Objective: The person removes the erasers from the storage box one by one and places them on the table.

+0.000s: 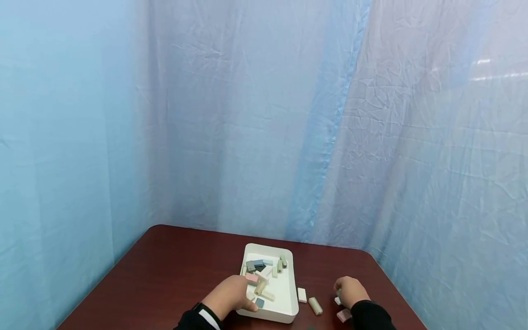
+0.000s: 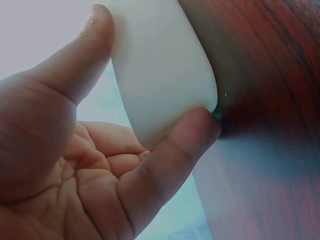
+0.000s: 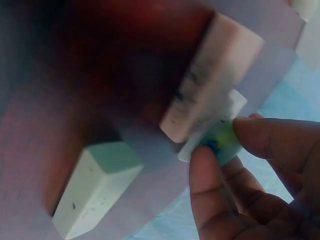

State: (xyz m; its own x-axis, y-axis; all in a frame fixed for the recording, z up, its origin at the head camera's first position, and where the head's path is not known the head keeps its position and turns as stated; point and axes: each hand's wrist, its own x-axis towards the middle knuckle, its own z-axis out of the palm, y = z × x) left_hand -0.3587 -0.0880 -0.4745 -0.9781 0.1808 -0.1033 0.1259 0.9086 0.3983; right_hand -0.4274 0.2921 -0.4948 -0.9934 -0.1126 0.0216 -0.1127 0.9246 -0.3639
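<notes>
My left hand (image 1: 232, 294) grips the near left corner of a white tray (image 1: 294, 293). In the left wrist view the thumb (image 2: 95, 30) lies along one side of the tray wall (image 2: 160, 60), with a fingertip at its lower edge. My right hand (image 1: 350, 291), to the right of the tray, pinches a small green eraser (image 3: 227, 145) with blue and yellow marks between thumb and fingers. Right beside it are a smudged pink eraser (image 3: 212, 75) and a white eraser (image 3: 238, 102), partly hidden. A pale green eraser (image 3: 95, 187) lies apart from the fingers.
Several grey, blue, pink, cream and green erasers (image 1: 269, 296) lie loose in the tray. Between tray and right hand, a white eraser (image 1: 302, 294) and a pale green one (image 1: 315, 305) rest on the dark red table (image 1: 185, 256). Blue curtains (image 1: 247, 137) surround the table.
</notes>
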